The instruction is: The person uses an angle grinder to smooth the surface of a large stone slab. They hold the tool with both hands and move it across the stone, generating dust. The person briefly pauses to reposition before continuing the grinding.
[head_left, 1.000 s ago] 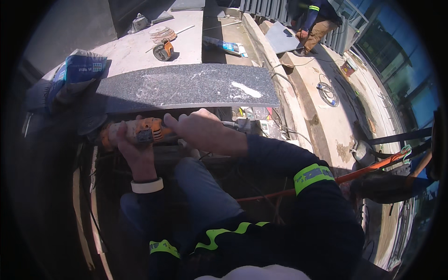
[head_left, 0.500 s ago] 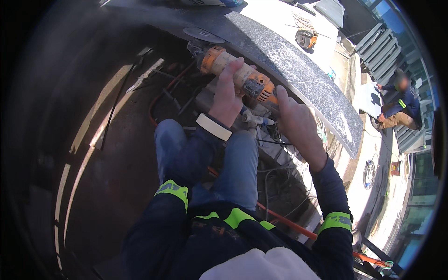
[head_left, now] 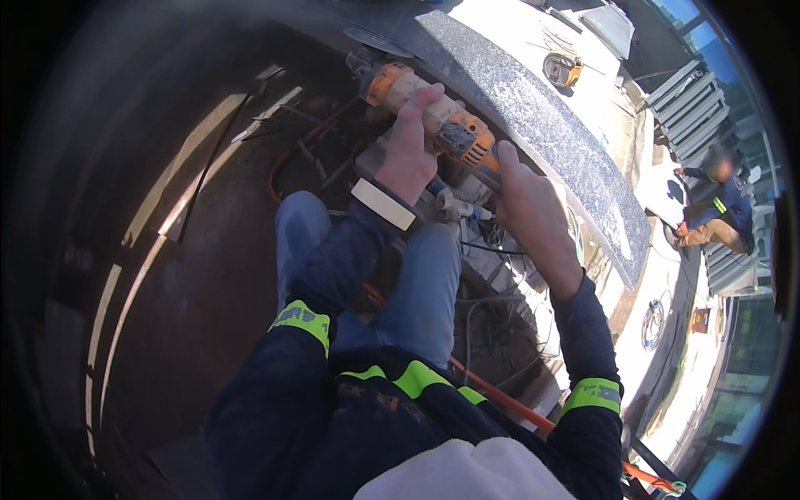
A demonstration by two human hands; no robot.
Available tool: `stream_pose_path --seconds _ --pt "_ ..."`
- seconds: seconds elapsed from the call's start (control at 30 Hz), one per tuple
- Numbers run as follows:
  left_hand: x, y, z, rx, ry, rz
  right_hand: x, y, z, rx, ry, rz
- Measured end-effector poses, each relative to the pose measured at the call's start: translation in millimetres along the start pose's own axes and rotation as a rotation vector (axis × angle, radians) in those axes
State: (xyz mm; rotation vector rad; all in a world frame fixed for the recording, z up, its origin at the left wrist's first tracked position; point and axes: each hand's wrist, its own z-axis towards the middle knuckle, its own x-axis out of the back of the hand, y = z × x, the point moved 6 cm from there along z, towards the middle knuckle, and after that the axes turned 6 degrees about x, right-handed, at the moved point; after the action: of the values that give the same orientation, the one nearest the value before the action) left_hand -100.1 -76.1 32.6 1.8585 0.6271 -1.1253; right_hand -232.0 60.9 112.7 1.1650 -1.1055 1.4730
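Note:
Both my hands hold an orange and grey angle grinder, its body slanting from upper left to lower right. My left hand is wrapped round the middle of the body. The rear end sits in the grip of my right hand. At the head of the tool, a round disc lies against or just over the near edge of a long speckled dark stone slab. Whether the disc touches the stone, I cannot tell. White dust streaks the slab's top, and haze hangs at the upper left.
Beyond the slab, an orange and black tool rests on a pale surface. A person crouches at the right over a light panel, beside stacked grey pieces. Coiled cable lies near them. An orange hose runs beside my legs.
The view has shifted slightly, so the slab and background sit a little differently. Both hands keep their hold on the angle grinder, which stays at the slab's near edge.

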Motion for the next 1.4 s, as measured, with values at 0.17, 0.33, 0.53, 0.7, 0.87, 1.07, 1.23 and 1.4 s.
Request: stream_pose_path --seconds 0.17,0.33,0.53,0.7,0.87,1.07,1.23,1.4 --pt "-15.5 -25.7 -29.1 -0.048 -0.037 -0.003 4.5 16.7 -32.0 0.028 0.037 0.13" --pt "-18.2 -35.9 -35.1 -0.033 -0.05 0.001 2.2 26.3 -41.6 0.068 0.082 0.142" --pt "-20.8 -40.0 -37.1 -0.018 -0.065 -0.015 1.0 32.6 -46.5 0.033 0.05 0.149" --pt "-21.7 -39.1 -37.6 -0.038 -0.062 -0.019 1.7 31.6 -43.9 0.068 0.076 0.184" --pt "-13.5 -28.7 -22.9 -0.047 -0.062 0.01 3.5 20.3 -29.7 0.097 0.117 0.128" --pt "-2.9 -16.4 -4.7 -0.062 -0.042 0.039 -6.1 19.1 -10.2 0.046 0.049 -0.016" --pt "4.2 -3.6 6.9 -0.08 -0.03 0.041 -3.9 8.1 2.6 0.041 0.039 -0.073" --pt "13.0 7.7 20.9 -0.027 0.004 0.054 -10.7 4.8 16.6 0.016 0.012 -0.133"
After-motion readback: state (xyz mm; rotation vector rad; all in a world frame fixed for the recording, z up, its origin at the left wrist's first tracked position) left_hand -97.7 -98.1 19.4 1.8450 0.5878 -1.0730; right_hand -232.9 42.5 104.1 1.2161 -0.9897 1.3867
